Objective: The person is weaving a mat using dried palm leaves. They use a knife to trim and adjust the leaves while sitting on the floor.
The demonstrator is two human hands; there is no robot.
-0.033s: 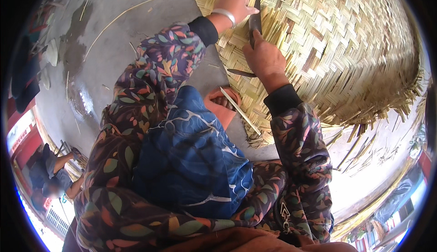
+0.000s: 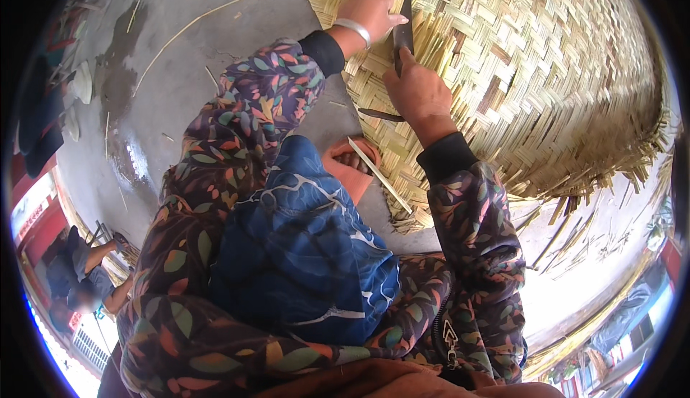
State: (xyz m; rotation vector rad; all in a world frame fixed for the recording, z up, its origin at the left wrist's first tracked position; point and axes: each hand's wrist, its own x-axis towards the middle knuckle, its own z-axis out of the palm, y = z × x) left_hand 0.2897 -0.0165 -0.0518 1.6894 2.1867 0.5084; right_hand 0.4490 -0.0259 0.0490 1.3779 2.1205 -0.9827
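Observation:
A dark, narrow knife (image 2: pixel 404 35) points away from me over a large woven mat (image 2: pixel 517 53) of pale, flat plant strips. My right hand (image 2: pixel 420 92) is closed round its near part, the thumb along it. Below that hand a thin dark piece (image 2: pixel 381 115) sticks out to the left; whether it belongs to the knife I cannot tell. My left hand (image 2: pixel 368 13), with a pale bangle (image 2: pixel 356 25) at the wrist, rests at the mat's left part. Its fingers are bent and partly hidden, the thumb close to the blade. Loose strip ends (image 2: pixel 438 42) stand up right of the knife.
A pale split strip (image 2: pixel 379 175) lies across my sandalled foot (image 2: pixel 348 161) and the mat's near corner. Thin strips (image 2: pixel 194 24) are scattered on the grey floor (image 2: pixel 180 60). Another person (image 2: pixel 86 276) sits at the far left. Frayed ends line the mat's right edge.

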